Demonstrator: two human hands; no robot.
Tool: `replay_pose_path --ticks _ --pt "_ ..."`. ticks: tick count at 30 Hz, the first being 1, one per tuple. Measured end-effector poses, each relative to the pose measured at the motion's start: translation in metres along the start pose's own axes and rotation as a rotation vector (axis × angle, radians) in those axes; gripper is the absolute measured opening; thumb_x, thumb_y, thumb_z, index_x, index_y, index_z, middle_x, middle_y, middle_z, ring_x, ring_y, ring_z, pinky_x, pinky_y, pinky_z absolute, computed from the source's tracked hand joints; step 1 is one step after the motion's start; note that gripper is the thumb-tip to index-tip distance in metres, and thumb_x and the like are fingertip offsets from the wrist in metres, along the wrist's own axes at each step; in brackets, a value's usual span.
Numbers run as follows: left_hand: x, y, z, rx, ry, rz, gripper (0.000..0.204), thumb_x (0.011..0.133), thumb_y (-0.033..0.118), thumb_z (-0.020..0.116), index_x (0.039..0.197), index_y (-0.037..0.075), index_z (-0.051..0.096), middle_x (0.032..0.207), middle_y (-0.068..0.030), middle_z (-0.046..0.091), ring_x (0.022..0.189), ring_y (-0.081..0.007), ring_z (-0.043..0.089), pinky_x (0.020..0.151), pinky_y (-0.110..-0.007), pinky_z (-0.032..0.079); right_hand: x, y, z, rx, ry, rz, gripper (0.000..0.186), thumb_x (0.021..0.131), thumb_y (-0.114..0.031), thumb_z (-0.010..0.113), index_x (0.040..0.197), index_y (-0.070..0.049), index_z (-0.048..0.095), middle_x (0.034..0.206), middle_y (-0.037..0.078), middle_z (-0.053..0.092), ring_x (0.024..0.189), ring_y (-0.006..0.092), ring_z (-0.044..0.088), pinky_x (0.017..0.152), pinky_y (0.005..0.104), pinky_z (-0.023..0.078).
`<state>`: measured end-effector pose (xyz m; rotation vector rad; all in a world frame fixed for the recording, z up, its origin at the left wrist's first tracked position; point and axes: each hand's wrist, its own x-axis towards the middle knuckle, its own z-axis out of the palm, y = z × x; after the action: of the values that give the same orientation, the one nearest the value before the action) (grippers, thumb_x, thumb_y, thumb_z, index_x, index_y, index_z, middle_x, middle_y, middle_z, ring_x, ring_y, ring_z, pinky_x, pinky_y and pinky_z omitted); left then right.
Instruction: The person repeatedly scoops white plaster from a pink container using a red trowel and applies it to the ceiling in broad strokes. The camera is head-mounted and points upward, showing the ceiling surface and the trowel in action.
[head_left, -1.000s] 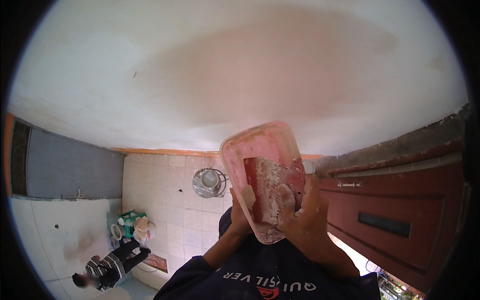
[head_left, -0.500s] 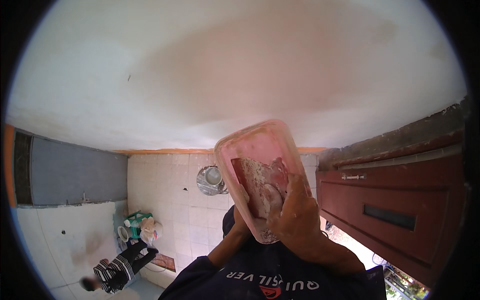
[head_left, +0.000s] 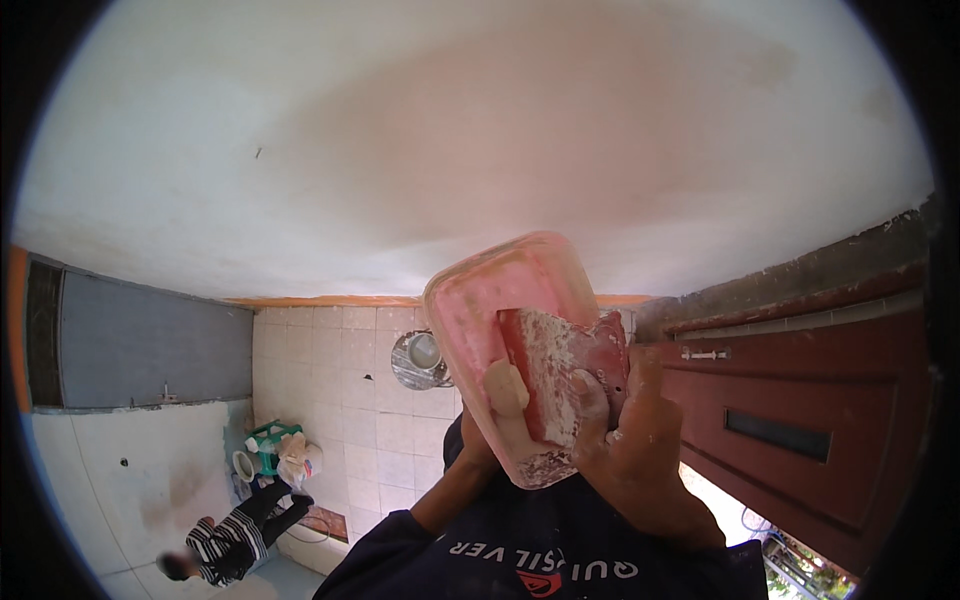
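Note:
My left hand [head_left: 478, 442] supports a pinkish, translucent plastic tub [head_left: 455, 345] from its lower left side; its fingers are hidden behind the tub. With my right hand [head_left: 630, 430] I grip a red putty spreader [head_left: 538, 390], thumb pressed on its face. Whitish filler is smeared over the spreader, which is tilted above the right part of the tub. A cream lump of putty [head_left: 506, 388] sits inside against the spreader's left edge. More putty residue coats the tub's near end.
A pale wall [head_left: 450, 150] rises in front. On the tiled floor [head_left: 350, 370] stands a stool with a pail [head_left: 424, 350]. Green and white containers [head_left: 275, 450] and a person in striped clothing [head_left: 230, 540] are at lower left. A brown door [head_left: 780, 420] is at right.
My right hand and the spreader have shifted right, away from the tub's middle. The cream putty lump now shows inside the tub. The tub has moved slightly.

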<state>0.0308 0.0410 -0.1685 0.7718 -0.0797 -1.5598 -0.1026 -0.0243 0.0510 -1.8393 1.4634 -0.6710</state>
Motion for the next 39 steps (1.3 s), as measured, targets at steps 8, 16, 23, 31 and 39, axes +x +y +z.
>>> replay_pose_path --ticks 8,16,23,31,39 --pt "-0.022 0.03 0.052 -0.007 -0.033 0.079 0.054 0.095 0.029 0.047 0.137 0.003 0.025 0.126 -0.0139 0.045 0.115 -0.022 0.049 0.096 -0.037 0.045 -0.004 0.009 0.013 -0.08 -0.005 0.019 0.033 0.084 -0.008 0.059 0.107 0.006 0.04 0.074 0.026 0.06 0.064 0.0431 0.062 0.052 0.0431 0.049" --pt "-0.024 0.025 0.051 0.131 0.011 0.156 0.058 0.094 0.028 0.05 0.138 0.001 0.023 0.133 -0.0153 0.041 0.119 -0.0242 0.047 0.097 -0.039 0.045 -0.005 0.008 0.02 -0.15 -0.008 -0.084 0.041 0.08 -0.006 0.06 0.11 0.01 0.038 0.07 0.029 0.056 0.061 0.0461 0.06 0.05 0.0482 0.047" --pt "-0.025 0.03 0.058 0.11 -0.023 0.158 0.052 0.096 0.03 0.045 0.136 0.0 0.027 0.128 -0.0147 0.046 0.114 -0.0233 0.051 0.095 -0.037 0.046 -0.004 0.013 0.026 -0.068 0.02 -0.133 0.039 0.08 -0.005 0.059 0.108 0.009 0.037 0.068 0.029 0.056 0.06 0.0462 0.06 0.049 0.0483 0.047" --pt "-0.021 0.022 0.042 0.239 0.049 0.172 0.053 0.097 0.035 0.042 0.135 0.001 0.029 0.128 -0.0145 0.046 0.113 -0.0214 0.052 0.094 -0.034 0.047 0.0 0.015 0.03 -0.067 0.024 -0.172 0.038 0.076 -0.002 0.058 0.104 0.008 0.035 0.065 0.029 0.056 0.059 0.0449 0.061 0.049 0.0459 0.049" --pt "-0.021 0.023 0.049 0.097 0.067 0.132 0.055 0.097 0.038 0.041 0.136 0.001 0.029 0.128 -0.0143 0.047 0.113 -0.0222 0.052 0.094 -0.035 0.047 0.001 0.01 0.029 -0.035 -0.043 -0.101 0.041 0.077 -0.003 0.059 0.109 0.009 0.035 0.069 0.029 0.058 0.062 0.0454 0.062 0.05 0.0466 0.051"
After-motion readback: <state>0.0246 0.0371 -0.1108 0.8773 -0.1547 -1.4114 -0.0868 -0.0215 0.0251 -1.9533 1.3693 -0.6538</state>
